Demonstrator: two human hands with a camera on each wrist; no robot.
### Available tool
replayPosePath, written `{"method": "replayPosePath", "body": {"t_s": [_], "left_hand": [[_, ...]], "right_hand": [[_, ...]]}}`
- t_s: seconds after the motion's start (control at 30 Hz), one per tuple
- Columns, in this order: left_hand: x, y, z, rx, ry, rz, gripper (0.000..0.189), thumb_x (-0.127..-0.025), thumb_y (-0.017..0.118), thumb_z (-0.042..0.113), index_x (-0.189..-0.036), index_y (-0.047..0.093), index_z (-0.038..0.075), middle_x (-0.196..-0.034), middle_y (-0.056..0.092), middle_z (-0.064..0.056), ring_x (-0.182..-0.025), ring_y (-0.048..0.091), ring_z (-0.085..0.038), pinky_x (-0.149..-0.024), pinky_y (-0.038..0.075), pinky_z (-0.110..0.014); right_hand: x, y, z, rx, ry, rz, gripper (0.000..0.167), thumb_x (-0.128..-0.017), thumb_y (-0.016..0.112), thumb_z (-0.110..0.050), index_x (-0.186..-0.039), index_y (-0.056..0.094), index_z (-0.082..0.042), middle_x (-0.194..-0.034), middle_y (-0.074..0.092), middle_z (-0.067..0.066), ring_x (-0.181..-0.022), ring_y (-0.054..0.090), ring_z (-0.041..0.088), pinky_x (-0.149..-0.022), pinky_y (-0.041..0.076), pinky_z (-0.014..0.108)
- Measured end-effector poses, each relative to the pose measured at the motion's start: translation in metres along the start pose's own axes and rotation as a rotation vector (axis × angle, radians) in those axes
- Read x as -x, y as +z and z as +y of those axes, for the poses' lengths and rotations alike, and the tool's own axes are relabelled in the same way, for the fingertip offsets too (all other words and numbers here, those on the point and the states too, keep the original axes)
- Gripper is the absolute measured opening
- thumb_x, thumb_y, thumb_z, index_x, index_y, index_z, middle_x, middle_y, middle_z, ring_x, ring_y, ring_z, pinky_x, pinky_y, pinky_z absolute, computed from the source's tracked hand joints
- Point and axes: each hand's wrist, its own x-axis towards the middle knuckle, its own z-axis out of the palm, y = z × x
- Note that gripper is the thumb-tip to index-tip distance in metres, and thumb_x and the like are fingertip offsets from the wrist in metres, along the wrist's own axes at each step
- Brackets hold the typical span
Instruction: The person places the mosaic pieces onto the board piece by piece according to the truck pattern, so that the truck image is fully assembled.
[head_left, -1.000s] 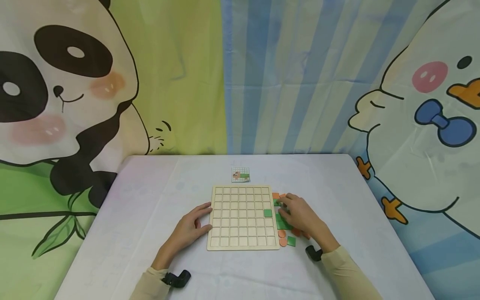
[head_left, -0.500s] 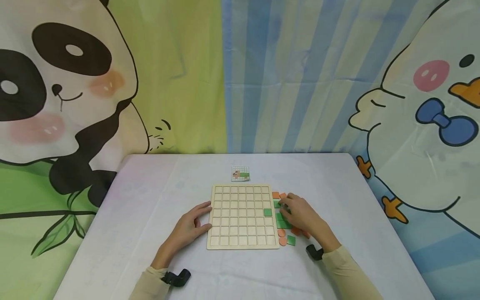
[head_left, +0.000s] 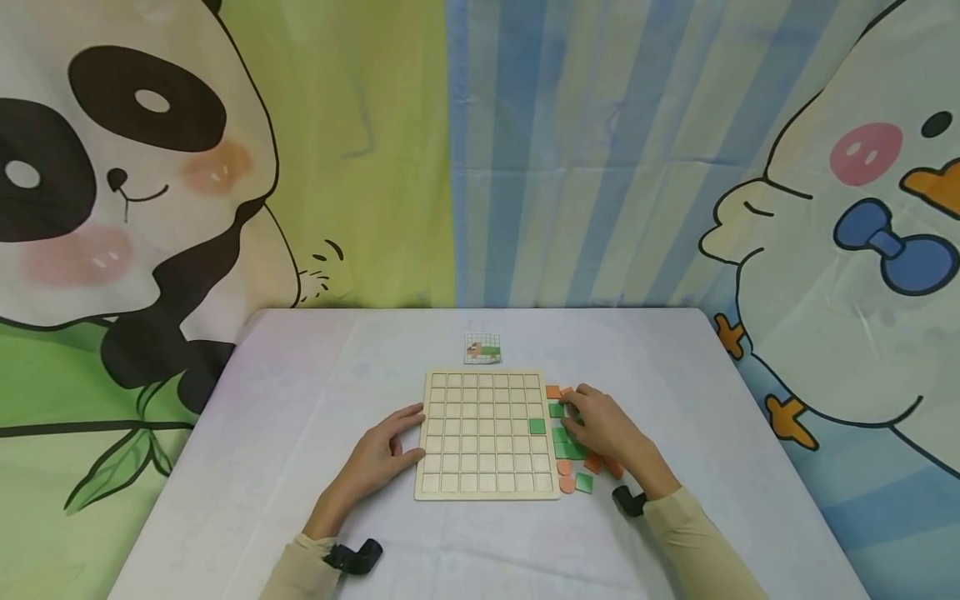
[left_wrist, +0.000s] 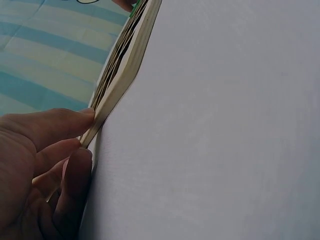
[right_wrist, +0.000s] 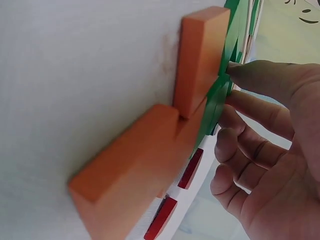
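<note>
My left hand lies at the left edge of a wooden grid board, thumb and index finger spread along it. In the left wrist view, fingertips touch the board's rim. One green square tile sits in a cell near the board's right side. Off that side, my right hand is bent over loose green tiles, with a smaller green tile by its fingertips. In the right wrist view, the thumb tip meets green pieces, with a gap between thumb and index finger.
Orange blocks lie close beside the right hand, some under the wrist. Round orange pieces and a green square are near the board's lower right corner. A small picture card lies behind the board on the white-covered table.
The right hand's fingers have shifted very slightly over the green tiles, and a little more of the small green tile shows. The left hand and the board stay where they were.
</note>
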Motion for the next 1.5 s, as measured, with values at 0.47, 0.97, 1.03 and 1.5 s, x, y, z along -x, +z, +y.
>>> {"method": "replayPosePath", "body": {"t_s": [0.47,0.97,1.03,1.5], "left_hand": [[0.0,-0.001,0.001,-0.001,-0.007,-0.007,0.062,-0.092,0.083,0.016,-0.149,0.061,0.008,-0.164,0.052,-0.008,-0.065,0.047,-0.001,-0.062,0.042,-0.02],[0.0,-0.001,-0.001,0.009,0.015,-0.009,0.061,-0.092,0.083,0.015,-0.148,0.062,0.008,-0.164,0.052,-0.008,-0.063,0.046,0.0,-0.061,0.042,-0.02],[0.001,-0.001,-0.001,0.009,0.018,-0.007,0.06,-0.092,0.083,0.015,-0.148,0.062,0.008,-0.164,0.052,-0.008,-0.064,0.046,0.0,-0.061,0.042,-0.02],[0.001,-0.001,0.0,-0.001,0.019,0.0,0.06,-0.091,0.084,0.016,-0.147,0.063,0.008,-0.163,0.053,-0.007,-0.063,0.046,0.0,-0.061,0.042,-0.02]], "right_hand": [[0.001,-0.002,-0.001,0.005,0.008,0.012,0.027,-0.095,0.08,-0.02,-0.118,0.076,-0.005,-0.096,0.065,0.001,-0.079,0.052,0.011,-0.074,0.049,0.031],[0.006,-0.004,-0.004,-0.011,0.037,0.032,0.028,-0.095,0.081,-0.02,-0.119,0.075,-0.008,-0.101,0.068,0.004,-0.083,0.061,0.014,-0.077,0.054,0.035],[0.008,-0.004,-0.005,-0.018,0.033,0.037,0.027,-0.095,0.081,-0.02,-0.118,0.075,-0.008,-0.102,0.068,0.004,-0.084,0.062,0.014,-0.077,0.054,0.036],[0.022,-0.003,-0.025,-0.059,-0.024,0.047,0.023,-0.094,0.08,-0.019,-0.116,0.077,-0.011,-0.101,0.067,0.0,-0.08,0.054,0.01,-0.074,0.048,0.027]]}}
